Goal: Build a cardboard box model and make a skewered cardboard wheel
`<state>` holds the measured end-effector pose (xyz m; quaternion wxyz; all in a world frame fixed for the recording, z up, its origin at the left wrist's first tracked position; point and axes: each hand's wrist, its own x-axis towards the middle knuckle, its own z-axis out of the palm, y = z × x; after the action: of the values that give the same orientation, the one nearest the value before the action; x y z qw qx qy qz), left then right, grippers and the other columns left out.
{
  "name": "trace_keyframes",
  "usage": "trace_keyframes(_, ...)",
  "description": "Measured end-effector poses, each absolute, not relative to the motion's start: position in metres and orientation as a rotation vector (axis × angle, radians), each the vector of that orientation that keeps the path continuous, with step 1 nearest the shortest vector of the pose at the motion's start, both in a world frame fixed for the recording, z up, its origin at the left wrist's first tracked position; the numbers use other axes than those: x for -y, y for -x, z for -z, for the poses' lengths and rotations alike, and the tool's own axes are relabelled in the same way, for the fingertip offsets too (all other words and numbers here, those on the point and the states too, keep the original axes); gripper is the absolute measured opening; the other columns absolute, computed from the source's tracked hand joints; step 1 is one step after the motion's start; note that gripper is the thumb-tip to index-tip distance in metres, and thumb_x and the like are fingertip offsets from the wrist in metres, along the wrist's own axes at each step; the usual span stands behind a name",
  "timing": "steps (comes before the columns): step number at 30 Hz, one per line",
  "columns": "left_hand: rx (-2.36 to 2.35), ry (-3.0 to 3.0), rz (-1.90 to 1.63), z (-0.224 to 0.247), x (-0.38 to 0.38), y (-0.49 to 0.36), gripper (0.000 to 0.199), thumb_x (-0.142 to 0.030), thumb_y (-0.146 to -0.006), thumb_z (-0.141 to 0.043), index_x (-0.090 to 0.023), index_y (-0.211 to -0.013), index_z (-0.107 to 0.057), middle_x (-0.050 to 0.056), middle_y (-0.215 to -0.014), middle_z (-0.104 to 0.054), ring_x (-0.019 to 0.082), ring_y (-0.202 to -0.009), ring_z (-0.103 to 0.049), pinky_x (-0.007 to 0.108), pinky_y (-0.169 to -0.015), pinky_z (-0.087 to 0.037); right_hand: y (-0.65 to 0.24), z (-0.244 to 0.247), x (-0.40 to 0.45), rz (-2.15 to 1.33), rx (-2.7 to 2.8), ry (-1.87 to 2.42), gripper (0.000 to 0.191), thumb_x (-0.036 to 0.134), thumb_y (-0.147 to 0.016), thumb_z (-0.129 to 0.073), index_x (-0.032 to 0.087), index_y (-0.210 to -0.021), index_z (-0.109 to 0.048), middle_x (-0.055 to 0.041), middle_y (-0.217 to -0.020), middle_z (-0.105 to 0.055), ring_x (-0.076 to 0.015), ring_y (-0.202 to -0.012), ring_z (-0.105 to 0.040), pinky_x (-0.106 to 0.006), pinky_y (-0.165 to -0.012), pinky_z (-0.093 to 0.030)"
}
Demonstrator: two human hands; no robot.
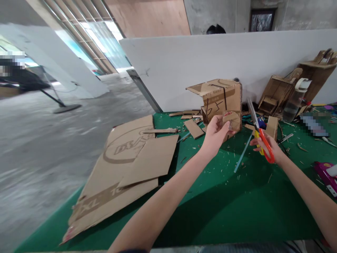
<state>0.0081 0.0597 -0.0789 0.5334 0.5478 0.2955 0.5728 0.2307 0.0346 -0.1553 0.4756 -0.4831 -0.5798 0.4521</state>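
Note:
My left hand (214, 135) pinches a small rounded piece of cardboard (232, 121), its thumb pressed on the face. Close behind that piece stands a cardboard box (221, 96) with black marks on its side and a flap jutting left. My right hand (271, 147) grips scissors (266, 146) with a red handle, blades pointing up and away. Something yellow shows beside the handle among the fingers; I cannot tell whether it belongs to the scissors. The blades are apart from the cardboard piece. On the green table below lies a pale blue strip (242, 151).
Large flat cardboard sheets (126, 154) cover the table's left. Cardboard scraps (194, 128) lie around the box. To the right are a water bottle (296, 100), a phone (314, 124), a purple tool (328, 177) and cardboard constructions (276, 93). A white partition (171, 70) stands behind.

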Motion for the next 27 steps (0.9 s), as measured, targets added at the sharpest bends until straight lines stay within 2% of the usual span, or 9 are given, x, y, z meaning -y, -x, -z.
trace_keyframes(4,-0.755,-1.382,-1.448,0.079,-0.065,-0.004,0.024,-0.032,-0.082,-0.065,-0.019,-0.099,-0.054,0.004,-0.099,-0.064,0.013,-0.08,-0.063,0.027,-0.067,-0.058,-0.221,0.157,-0.022,-1.059,1.61,1.069,0.042,0.061,-0.086,-0.056,0.027,-0.109,-0.052,-0.0056,-0.109,-0.06,-0.022,-0.103,-0.061,-0.042,-0.088,-0.055)
trace_keyframes(7,-0.796,-1.423,-1.509,0.08,-0.067,-0.003,0.023,-0.032,-0.083,-0.063,-0.02,-0.099,-0.054,0.005,-0.1,-0.065,0.012,-0.077,-0.061,0.025,-0.063,-0.056,-0.216,0.159,-0.018,-1.073,1.629,1.053,0.041,0.064,-0.087,-0.051,0.028,-0.107,-0.052,-0.0057,-0.109,-0.057,-0.022,-0.098,-0.059,-0.04,-0.083,-0.055)
trace_keyframes(13,-0.876,-1.516,-1.483,0.084,-0.068,-0.004,0.021,-0.032,-0.082,-0.063,-0.018,-0.097,-0.055,0.006,-0.1,-0.067,0.013,-0.075,-0.062,0.025,-0.062,-0.055,-0.206,0.158,-0.016,-0.974,1.712,1.043,0.032,0.05,-0.086,-0.06,0.027,-0.105,-0.047,-0.0018,-0.1,-0.055,-0.0187,-0.084,-0.056,-0.038,-0.076,-0.051)
trace_keyframes(18,-0.864,-1.625,-1.42,0.084,-0.065,-0.005,0.025,-0.034,-0.083,-0.063,-0.017,-0.1,-0.058,0.007,-0.096,-0.07,0.016,-0.081,-0.065,0.026,-0.067,-0.056,-0.207,0.152,-0.015,-0.803,1.82,1.221,0.026,0.049,-0.09,-0.052,0.026,-0.102,-0.048,0.0006,-0.083,-0.053,-0.0172,-0.067,-0.051,-0.035,-0.065,-0.045)
trace_keyframes(27,-0.864,-1.654,-1.449,0.082,-0.064,-0.002,0.027,-0.034,-0.084,-0.064,-0.016,-0.103,-0.06,0.007,-0.098,-0.071,0.014,-0.077,-0.066,0.024,-0.063,-0.056,-0.208,0.15,-0.016,-0.698,1.933,1.316,0.032,0.054,-0.09,-0.048,0.025,-0.103,-0.046,-0.0026,-0.087,-0.055,-0.0205,-0.072,-0.053,-0.039,-0.07,-0.044)
